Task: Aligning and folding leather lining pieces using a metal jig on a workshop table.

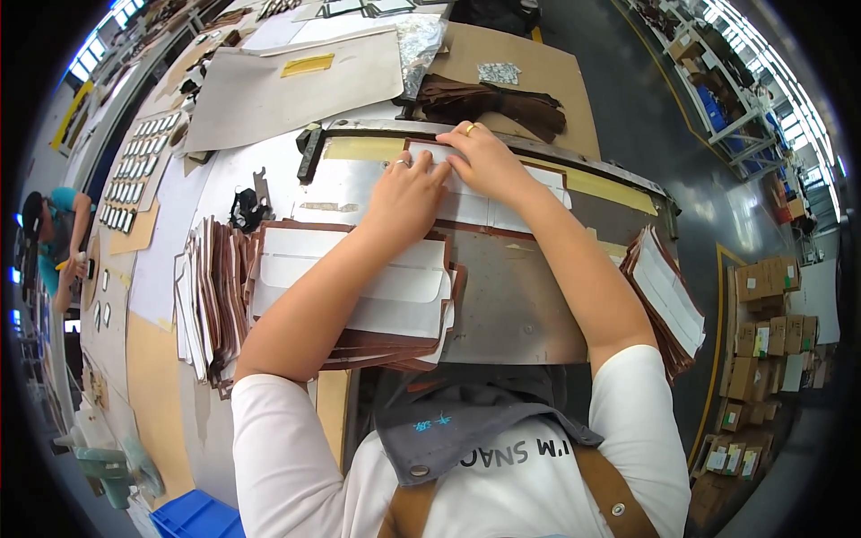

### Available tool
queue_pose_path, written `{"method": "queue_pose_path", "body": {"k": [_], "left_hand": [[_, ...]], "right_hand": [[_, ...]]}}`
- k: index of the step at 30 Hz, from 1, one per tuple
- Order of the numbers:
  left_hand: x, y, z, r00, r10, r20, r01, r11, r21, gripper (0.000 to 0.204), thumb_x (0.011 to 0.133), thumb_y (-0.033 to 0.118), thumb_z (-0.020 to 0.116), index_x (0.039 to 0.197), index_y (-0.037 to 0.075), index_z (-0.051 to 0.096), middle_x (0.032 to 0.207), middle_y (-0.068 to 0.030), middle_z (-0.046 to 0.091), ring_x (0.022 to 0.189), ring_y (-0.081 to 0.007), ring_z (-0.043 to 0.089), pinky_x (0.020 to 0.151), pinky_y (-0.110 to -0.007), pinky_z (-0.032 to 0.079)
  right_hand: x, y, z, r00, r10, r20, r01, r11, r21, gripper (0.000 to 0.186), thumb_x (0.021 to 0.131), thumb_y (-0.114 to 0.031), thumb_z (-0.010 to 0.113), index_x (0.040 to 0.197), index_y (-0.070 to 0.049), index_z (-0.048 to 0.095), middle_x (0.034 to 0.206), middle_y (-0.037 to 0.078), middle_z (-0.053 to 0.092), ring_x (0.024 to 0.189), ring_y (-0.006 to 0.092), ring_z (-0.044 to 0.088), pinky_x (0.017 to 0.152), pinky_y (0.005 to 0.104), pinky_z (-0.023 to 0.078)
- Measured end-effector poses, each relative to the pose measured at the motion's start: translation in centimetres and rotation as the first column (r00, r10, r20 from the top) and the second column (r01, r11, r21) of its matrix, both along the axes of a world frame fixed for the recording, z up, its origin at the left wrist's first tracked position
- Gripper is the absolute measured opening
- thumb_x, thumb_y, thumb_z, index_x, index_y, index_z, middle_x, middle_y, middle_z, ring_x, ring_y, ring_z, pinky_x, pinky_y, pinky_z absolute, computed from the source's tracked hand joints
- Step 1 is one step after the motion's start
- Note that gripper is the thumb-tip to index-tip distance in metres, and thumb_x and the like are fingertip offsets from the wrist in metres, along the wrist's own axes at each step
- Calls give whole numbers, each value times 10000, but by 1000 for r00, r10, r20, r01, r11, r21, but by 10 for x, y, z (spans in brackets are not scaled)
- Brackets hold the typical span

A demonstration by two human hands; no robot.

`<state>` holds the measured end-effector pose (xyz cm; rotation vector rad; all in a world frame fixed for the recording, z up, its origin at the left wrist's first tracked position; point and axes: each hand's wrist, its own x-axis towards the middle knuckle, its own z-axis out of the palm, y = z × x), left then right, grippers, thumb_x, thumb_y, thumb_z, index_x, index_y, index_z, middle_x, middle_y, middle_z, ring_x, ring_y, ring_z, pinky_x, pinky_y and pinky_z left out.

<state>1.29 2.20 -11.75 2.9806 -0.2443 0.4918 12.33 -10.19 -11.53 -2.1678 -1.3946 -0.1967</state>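
A long white panel with a brown edge [466, 208] lies on a metal plate [511, 305], along a raised metal bar [574, 160]. My left hand [405, 193] rests its bent, slightly parted fingertips on the panel's left part. Right beside it, my right hand [489, 166] has thumb and fingers drawn together on the panel's far edge. The fingertips partly hide that edge. Under my left forearm lies a stack of similar brown-edged white panels [395, 318]. More of them stand in a row [211, 296] to its left, and another stack [664, 300] leans at the plate's right end.
Beyond the bar are a grey board [296, 90], a bundle of dark brown strips [493, 106] and crumpled clear plastic [420, 49]. A black tool [249, 211] sits left of the plate. Another person [63, 238] is at far left. Cartons [762, 350] stand at right.
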Motion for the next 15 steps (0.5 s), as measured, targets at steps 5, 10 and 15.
{"method": "queue_pose_path", "body": {"k": [5,10,15], "left_hand": [[6,10,-2,993,119,-12,-119,991,-64,441,816,305,503,1097,-32,456,1119,-130,466,999,-325,465,830,-380,393],[6,6,8,977,154,-146,-162,986,-40,464,825,325,487,1136,-15,440,1141,-128,464,1035,-336,443,861,-387,367],[9,5,9,965,156,-211,-171,984,-53,484,817,310,505,1194,26,402,1180,-122,444,1054,-343,437,874,-395,358]], "right_hand": [[-9,9,-3,988,36,149,-20,994,-107,209,748,-70,545,952,-31,576,901,79,537,858,266,501,749,353,434],[-7,-41,12,979,-107,172,127,986,-108,166,759,-138,569,875,-19,559,836,95,535,803,261,513,716,350,441],[4,-59,31,949,-259,-178,203,937,-284,246,731,-212,623,848,-10,545,787,84,522,753,202,507,663,313,421]]}}
